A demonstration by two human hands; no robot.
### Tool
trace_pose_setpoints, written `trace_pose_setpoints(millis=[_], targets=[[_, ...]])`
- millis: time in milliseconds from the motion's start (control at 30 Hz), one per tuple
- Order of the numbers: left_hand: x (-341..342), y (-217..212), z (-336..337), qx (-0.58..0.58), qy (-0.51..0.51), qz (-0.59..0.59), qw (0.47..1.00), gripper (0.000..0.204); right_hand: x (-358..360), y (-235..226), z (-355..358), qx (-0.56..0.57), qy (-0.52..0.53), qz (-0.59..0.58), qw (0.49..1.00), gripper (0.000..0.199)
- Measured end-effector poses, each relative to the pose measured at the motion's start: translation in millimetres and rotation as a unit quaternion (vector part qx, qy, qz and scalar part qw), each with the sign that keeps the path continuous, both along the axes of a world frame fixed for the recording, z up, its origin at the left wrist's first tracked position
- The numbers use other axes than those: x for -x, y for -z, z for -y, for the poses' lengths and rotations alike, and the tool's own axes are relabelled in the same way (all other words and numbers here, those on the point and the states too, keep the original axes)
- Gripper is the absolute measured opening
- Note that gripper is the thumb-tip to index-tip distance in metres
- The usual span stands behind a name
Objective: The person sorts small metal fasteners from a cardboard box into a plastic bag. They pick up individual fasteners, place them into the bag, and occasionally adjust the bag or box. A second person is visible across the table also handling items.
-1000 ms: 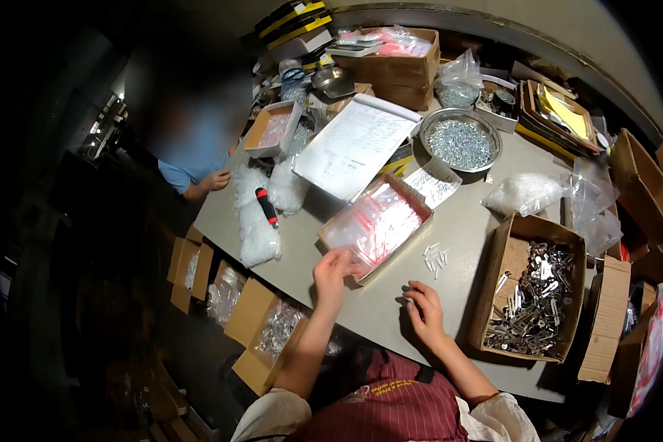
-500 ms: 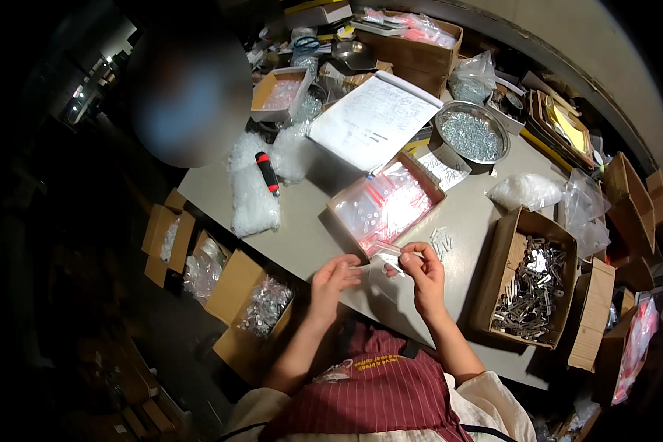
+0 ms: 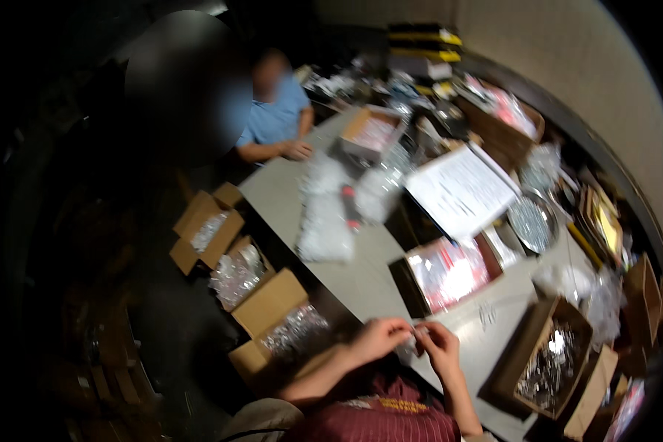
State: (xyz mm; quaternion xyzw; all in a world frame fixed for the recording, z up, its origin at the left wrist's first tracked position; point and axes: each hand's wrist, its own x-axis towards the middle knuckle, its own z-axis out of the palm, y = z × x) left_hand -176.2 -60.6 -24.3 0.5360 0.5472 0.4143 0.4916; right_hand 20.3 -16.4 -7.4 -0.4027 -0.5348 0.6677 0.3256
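Note:
My left hand and my right hand meet over the table's near edge, fingertips pinched close together. Between them is a small clear plastic bag, blurred and partly hidden by the fingers. Just beyond my hands stands an open cardboard box of clear bags with red-pink edges. Several small loose pieces lie on the table to the right of that box. Farther right, a carton holds many shiny metal parts.
Open cartons of bagged parts stand left of the table. White filled bags, a red-and-black tool, a paper pad and a metal bowl occupy the tabletop. A person in blue is at the far left edge.
My hands have come together, the left one now meeting the right at the bag. The view has swung left, so the table appears lower and farther right, and the person in blue shows.

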Motion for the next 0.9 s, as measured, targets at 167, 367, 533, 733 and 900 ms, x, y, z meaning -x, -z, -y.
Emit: trace_pose_setpoints(millis=[167,367,533,733,900], targets=[[16,16,4,0.005,0.029,-0.014,0.999,0.021,15,19,1,0.019,-0.034,0.035,0.999,0.028],[33,17,6,-0.066,-0.051,-0.071,0.994,0.021,27,25,8,0.053,-0.066,0.043,0.995,0.031],[57,19,0,0.001,-0.056,-0.105,0.993,0.025,41,44,22,0.080,-0.071,0.049,0.993,0.060],[62,44,5,-0.148,-0.049,-0.045,0.987,0.019,41,75,21,-0.017,-0.088,0.136,0.987,0.053],[53,22,27,-0.112,-0.122,-0.141,0.976,0.027,43,21,15,-0.209,-0.079,0.158,0.962,0.043]])
